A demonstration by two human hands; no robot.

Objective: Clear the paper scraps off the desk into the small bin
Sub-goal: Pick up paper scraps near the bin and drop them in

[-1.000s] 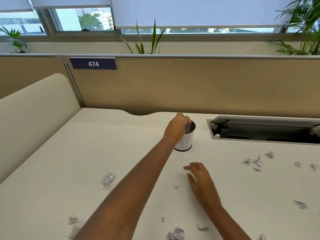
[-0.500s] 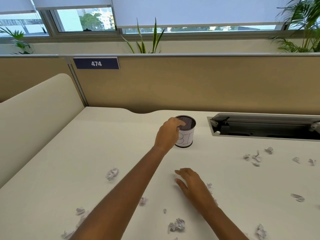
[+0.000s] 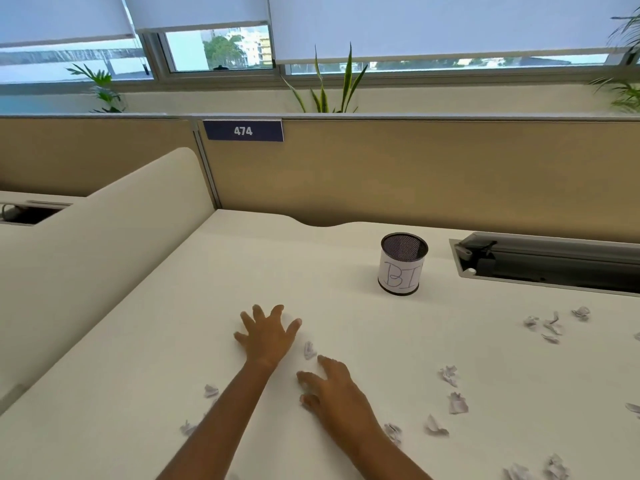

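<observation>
The small bin (image 3: 402, 268), a black mesh cup wrapped in white paper with handwritten letters, stands upright at the back of the white desk (image 3: 145, 341). My left hand (image 3: 268, 336) hovers low over the desk, well in front and to the left of the bin, fingers spread and holding nothing. Just to its right and nearer me, my right hand (image 3: 334, 393) rests fingertips-down on the desk. A small paper scrap (image 3: 309, 349) lies between the two hands. More crumpled scraps (image 3: 450, 375) lie to the right, and others (image 3: 210, 390) sit beside my left forearm.
An open cable tray (image 3: 547, 263) is sunk into the desk right of the bin. A cluster of scraps (image 3: 550, 325) lies in front of it. A curved cream divider (image 3: 104, 237) borders the left, and a tan partition (image 3: 415, 174) closes the back.
My left hand has come away from the bin's rim, back toward me and to the left, and now spreads over the desk. My right hand stays low on the desk.
</observation>
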